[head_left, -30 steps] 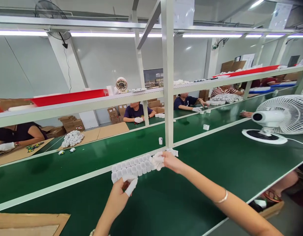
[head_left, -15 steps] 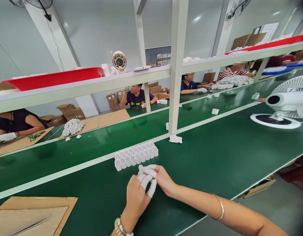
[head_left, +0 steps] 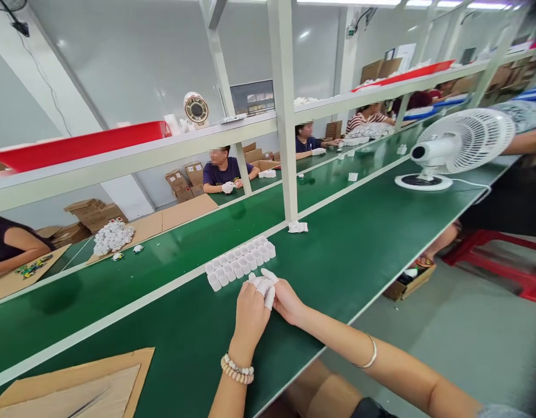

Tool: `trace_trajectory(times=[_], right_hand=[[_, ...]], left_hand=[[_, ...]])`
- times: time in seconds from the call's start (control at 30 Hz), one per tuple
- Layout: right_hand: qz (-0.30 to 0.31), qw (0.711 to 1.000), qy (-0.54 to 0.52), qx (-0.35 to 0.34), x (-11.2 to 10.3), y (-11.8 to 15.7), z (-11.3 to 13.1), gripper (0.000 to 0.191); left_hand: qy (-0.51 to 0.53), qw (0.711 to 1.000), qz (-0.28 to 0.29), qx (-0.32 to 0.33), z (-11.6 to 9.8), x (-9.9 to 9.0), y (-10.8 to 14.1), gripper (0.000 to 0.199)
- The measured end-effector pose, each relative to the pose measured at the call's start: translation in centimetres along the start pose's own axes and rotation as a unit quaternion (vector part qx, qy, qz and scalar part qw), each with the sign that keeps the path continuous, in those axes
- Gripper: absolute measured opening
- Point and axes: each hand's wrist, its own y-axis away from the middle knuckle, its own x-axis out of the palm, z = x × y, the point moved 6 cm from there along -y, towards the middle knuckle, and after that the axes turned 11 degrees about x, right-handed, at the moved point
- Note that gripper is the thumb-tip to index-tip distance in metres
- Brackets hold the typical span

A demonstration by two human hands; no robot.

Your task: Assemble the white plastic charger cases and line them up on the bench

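My left hand [head_left: 252,307], with a beaded bracelet at the wrist, meets my right hand [head_left: 286,301] above the green bench [head_left: 337,255]. White finger cots [head_left: 264,285] cover several fingertips. Fingers of both hands are bent and pressed together; whatever is between them, if anything, is hidden. Just beyond the fingertips stand small white open-topped cups [head_left: 239,264] in two tight rows. A crumpled white piece [head_left: 298,227] lies by the foot of the post, farther off to the right.
A white post [head_left: 283,116] rises from the bench's far strip. Tweezers [head_left: 87,403] rest on cardboard [head_left: 141,371] at the lower left. A white fan [head_left: 442,151] stands to the right. Co-workers sit across the green belt [head_left: 163,249], one near a pile of white parts [head_left: 113,236].
The view has swung to the right, so the fan and post appear farther left. My hands stay joined, with the fingers drawn closer together. A co-worker's gloved hand across the belt has come into sight.
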Motion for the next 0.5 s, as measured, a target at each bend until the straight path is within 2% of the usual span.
trace_trajectory(times=[0.13,0.23,0.37,0.43,0.5], right_hand=[[-0.028,0.998,0.033,-0.04,4.4,-0.2,-3.1,0.031],[-0.049,0.994,0.07,-0.061,7.3,-0.7,-4.9,0.035],[-0.038,0.995,0.08,-0.055,8.6,-0.8,-5.7,0.043],[-0.037,0.995,0.079,-0.057,8.7,-0.6,-5.8,0.045],[-0.055,0.994,0.073,-0.062,8.2,-0.6,-5.9,0.049]], left_hand=[[-0.004,0.999,-0.021,0.029,0.5,-0.8,0.5,0.015],[-0.014,0.999,-0.04,0.027,0.8,-0.9,0.6,0.015],[-0.02,0.998,-0.066,0.008,1.2,-0.8,0.5,0.014],[-0.025,0.997,-0.073,0.004,1.4,-0.9,0.6,0.014],[-0.018,0.997,-0.069,0.026,1.4,-1.1,1.0,0.014]])
